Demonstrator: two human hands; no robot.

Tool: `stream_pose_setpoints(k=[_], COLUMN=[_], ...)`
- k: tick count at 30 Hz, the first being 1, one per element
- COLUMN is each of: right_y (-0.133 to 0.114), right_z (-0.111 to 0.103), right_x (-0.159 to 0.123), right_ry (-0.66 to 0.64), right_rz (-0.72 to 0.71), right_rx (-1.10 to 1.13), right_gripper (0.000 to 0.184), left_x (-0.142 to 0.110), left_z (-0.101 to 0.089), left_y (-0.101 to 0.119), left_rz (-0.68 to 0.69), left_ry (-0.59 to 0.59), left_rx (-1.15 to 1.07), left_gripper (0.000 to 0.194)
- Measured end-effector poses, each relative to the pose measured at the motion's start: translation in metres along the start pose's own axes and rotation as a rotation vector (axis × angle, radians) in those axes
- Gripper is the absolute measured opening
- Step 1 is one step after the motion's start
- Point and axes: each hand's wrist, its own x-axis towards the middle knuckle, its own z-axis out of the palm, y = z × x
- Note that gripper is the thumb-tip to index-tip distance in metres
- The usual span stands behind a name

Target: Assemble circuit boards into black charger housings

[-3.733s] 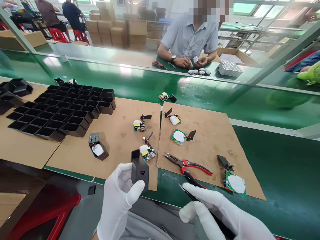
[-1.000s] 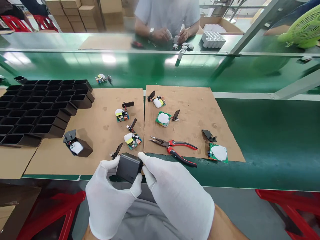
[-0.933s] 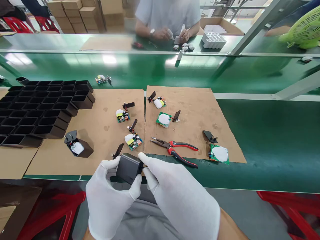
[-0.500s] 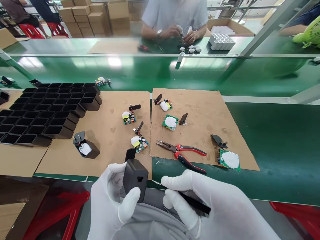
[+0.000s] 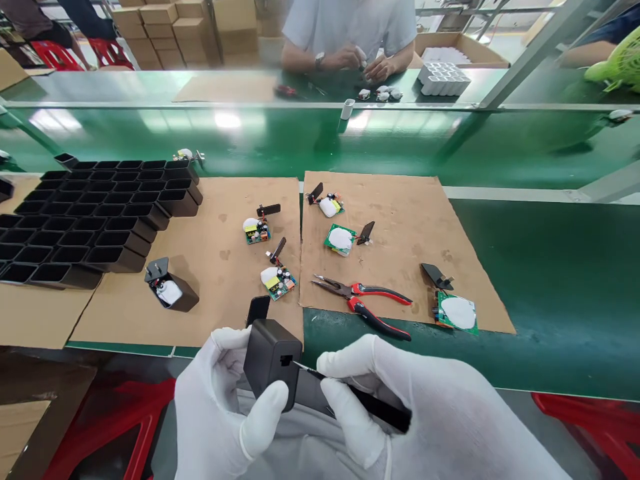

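Observation:
My left hand [image 5: 235, 400], in a white glove, is closed round a black charger housing [image 5: 273, 357], whose end with a small port hole is turned toward my right hand. A black flap piece [image 5: 257, 309] stands up behind the housing. My gloved right hand [image 5: 400, 400] pinches a pair of dark tweezers [image 5: 383, 408] with a fine metal tip. That tip is at the port hole; whether it has entered cannot be made out. Beyond my hands, red-and-black needle-nose pliers [image 5: 357, 293] lie across the cardboard's edge. Another black housing [image 5: 175, 290] with a board inside lies to the left.
Several black empty housings [image 5: 95, 217] stand in rows at left. Circuit boards with plug pieces, such as one board [image 5: 457, 313] at right, lie on cardboard [image 5: 395, 207]. Behind a green conveyor [image 5: 280, 143], a co-worker [image 5: 350, 40] sits near a white block of cells [image 5: 444, 79].
My right hand has moved slightly left, bringing the tweezer tip up to the port hole. The housing has turned a little in my left hand. Items on the green conveyor have shifted left.

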Motion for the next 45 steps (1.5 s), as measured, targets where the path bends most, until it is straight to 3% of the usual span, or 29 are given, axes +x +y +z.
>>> stream_pose_setpoints(k=[14, 19, 24, 29, 38, 45], right_y=[-0.010, 0.001, 0.007, 0.002, 0.009, 0.006], right_z=[0.001, 0.011, 0.017, 0.011, 0.021, 0.021], right_x=[0.006, 0.003, 0.005, 0.012, 0.012, 0.016], right_ry=[-0.125, -0.045, 0.055, -0.106, -0.053, -0.073], right_rz=[0.081, 0.027, -0.036, -0.019, -0.007, 0.040], right_rx=[-0.201, -0.212, -0.317, -0.193, -0.133, -0.139], right_gripper=[0.022, 0.013, 0.029, 0.021, 0.027, 0.025], left_x=[-0.013, -0.017, -0.020, -0.024, -0.023, -0.018], left_z=[0.007, 0.012, 0.016, 0.018, 0.018, 0.021], left_y=[-0.004, -0.011, -0.020, -0.024, -0.025, -0.020], left_rz=[0.150, 0.120, 0.135, 0.111, 0.080, 0.153], left_ry=[0.098, 0.150, 0.217, 0.209, 0.203, 0.216], left_rx=[0.153, 0.192, 0.207, 0.239, 0.285, 0.402], left_gripper=[0.043, 0.047, 0.054, 0.057, 0.057, 0.052])
